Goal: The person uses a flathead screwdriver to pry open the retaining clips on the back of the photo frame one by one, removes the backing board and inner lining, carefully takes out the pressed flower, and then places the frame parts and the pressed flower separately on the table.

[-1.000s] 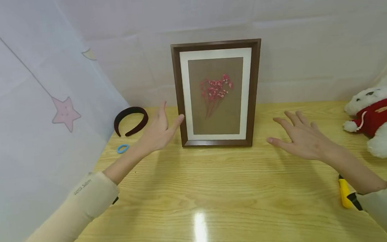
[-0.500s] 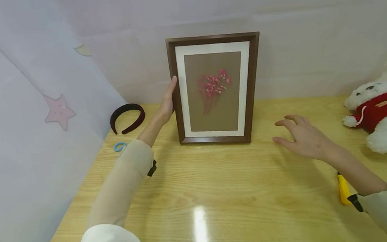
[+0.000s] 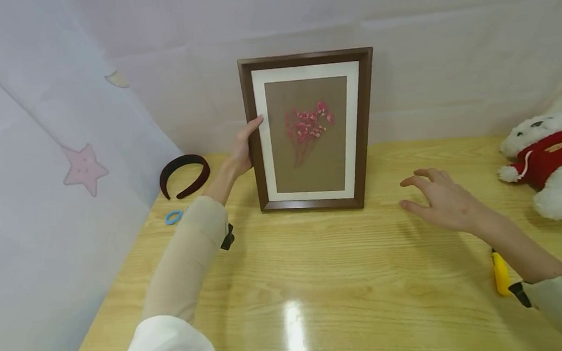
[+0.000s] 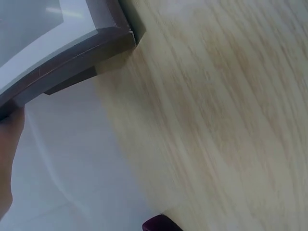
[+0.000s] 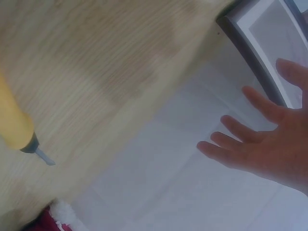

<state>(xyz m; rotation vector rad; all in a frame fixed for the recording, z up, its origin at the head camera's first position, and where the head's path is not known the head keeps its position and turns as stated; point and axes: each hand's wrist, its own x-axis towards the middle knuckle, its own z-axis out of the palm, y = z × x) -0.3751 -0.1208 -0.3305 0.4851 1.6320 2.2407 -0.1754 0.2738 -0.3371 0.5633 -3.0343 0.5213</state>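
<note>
A brown picture frame (image 3: 316,203) with a white mat and pressed pink flowers (image 3: 309,124) stands upright at the back of the table. My left hand (image 3: 242,148) grips its left side, the thumb over the front edge and the other fingers hidden behind. In the left wrist view the frame's lower corner (image 4: 113,29) shows, with part of the left hand (image 4: 7,159) at the edge. To the right of the frame, my right hand (image 3: 441,199) hovers apart from it, holding nothing. Its fingers (image 5: 260,103) are spread and relaxed in the right wrist view.
A dark headband (image 3: 185,174) and a blue hair tie (image 3: 173,217) lie at the left on the wooden table (image 3: 316,265). A yellow-handled tool (image 3: 500,274) with a metal tip lies below the right forearm. A white plush bear (image 3: 559,161) in red sits at the far right.
My left hand has moved from beside the frame onto its left side and now grips it. The right hand's fingers have curved slightly while it stays in nearly the same place.
</note>
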